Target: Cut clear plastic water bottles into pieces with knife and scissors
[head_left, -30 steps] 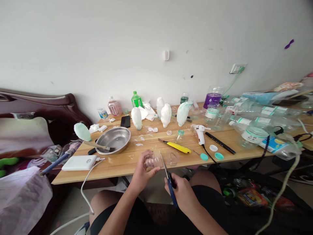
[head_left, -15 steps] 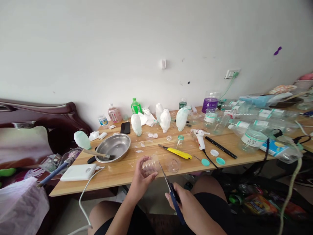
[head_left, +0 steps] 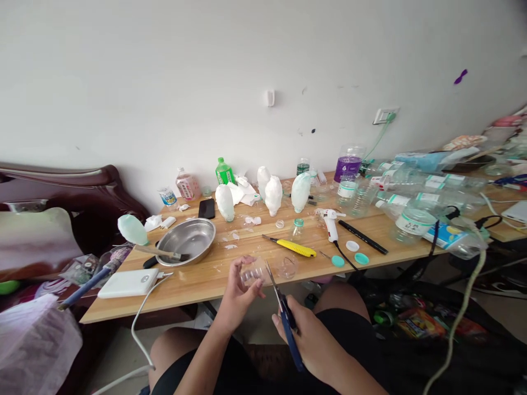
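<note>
Clear plastic cup piece (head_left: 254,271) sits at near table edge (head_left: 173,299), gripped by left hand (head_left: 237,293), fingers curled round it; see-through, so outline hard to read. Right hand (head_left: 304,329) clenched on blue scissors (head_left: 284,315), blades up beside the piece, handles mostly hidden in fist. Another clear piece (head_left: 289,265) just right. Yellow knife (head_left: 293,247) near. Bare wood between steel bowl (head_left: 187,240) & hands.

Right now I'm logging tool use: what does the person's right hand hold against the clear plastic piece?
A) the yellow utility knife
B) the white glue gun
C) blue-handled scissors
C: the right hand grips blue-handled scissors, blades at the clear plastic piece in the left hand.
</note>
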Motion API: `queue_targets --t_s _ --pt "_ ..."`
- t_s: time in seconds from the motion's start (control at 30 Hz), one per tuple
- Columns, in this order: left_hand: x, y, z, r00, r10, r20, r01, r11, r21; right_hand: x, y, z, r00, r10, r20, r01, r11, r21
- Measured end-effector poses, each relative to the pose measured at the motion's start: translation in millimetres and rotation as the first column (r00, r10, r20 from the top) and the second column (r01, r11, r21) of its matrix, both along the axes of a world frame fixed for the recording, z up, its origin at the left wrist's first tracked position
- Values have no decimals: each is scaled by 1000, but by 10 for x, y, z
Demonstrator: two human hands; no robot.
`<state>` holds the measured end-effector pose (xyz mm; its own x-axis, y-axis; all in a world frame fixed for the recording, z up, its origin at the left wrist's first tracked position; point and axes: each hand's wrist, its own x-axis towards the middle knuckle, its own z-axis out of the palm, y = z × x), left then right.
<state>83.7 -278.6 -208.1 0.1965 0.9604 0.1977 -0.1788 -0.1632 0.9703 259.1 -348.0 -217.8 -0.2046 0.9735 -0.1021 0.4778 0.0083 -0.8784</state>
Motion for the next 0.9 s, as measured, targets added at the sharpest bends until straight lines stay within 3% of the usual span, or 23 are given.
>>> queue_targets --t_s 0.23,0.43,0.63,0.77,0.9 --pt "-44 37 -20 997 -60 -54 61 998 24 37 17 51 996 2 95 -2 1000 5" --pt "-54 37 -17 996 -66 -59 68 997 29 22 27 -92 994 -70 86 68 997 23" --pt "-55 6 -67 998 1 63 -2 1000 29 11 23 -198 980 -99 -172 95 995 -30" --pt "-59 -18 -53 992 92 87 -94 995 28 102 -44 -137 995 12 -95 -15 999 -34" --pt "-40 -63 42 989 142 37 -142 990 12 146 -121 -26 999 32 -12 -32 999 -14"
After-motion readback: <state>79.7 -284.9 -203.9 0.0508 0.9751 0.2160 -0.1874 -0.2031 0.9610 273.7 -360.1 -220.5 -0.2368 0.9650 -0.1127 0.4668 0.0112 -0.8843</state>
